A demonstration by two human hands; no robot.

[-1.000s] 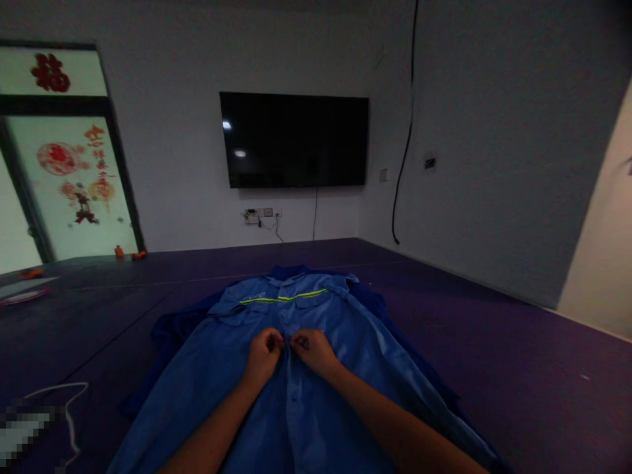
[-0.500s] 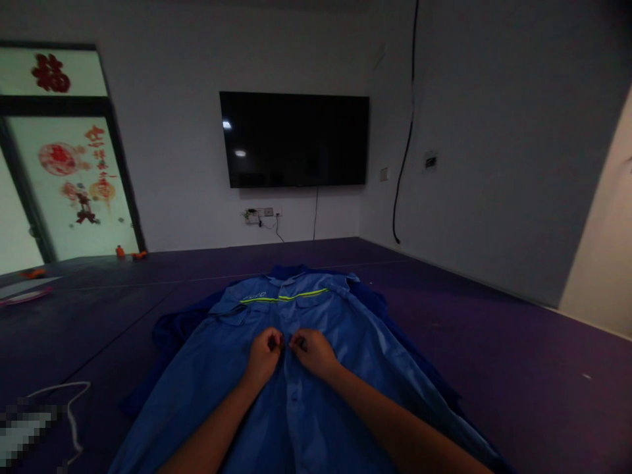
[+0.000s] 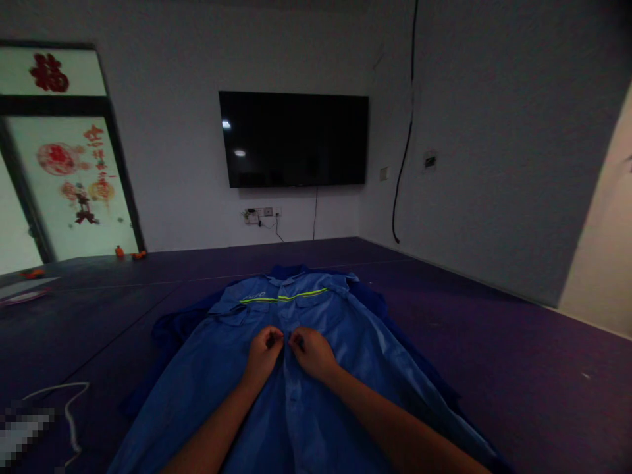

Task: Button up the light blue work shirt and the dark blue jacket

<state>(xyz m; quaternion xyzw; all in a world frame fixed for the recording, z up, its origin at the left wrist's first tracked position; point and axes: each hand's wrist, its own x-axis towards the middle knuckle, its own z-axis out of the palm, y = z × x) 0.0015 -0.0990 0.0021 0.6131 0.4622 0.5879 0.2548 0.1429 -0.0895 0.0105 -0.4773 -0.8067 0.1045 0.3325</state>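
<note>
A blue work shirt (image 3: 207, 382) with a yellow-green reflective stripe across the chest lies flat, front up, on the dark purple floor mat (image 3: 494, 355). Its collar points away from me. My left hand (image 3: 263, 355) and my right hand (image 3: 312, 352) sit side by side at the middle of the shirt's front opening, just below the chest pockets. Both hands are closed, each pinching an edge of the button placket. The fingertips almost touch. Whatever small part lies between them is hidden.
A darker blue garment (image 3: 170, 329) lies under the shirt and sticks out at its left and far edges. A white cable (image 3: 69, 401) trails on the mat at lower left. A black television (image 3: 293, 139) hangs on the far wall. A glass door (image 3: 64, 184) stands left.
Both hands stay pinched at the same spot on the placket; they have shifted only slightly upward in view.
</note>
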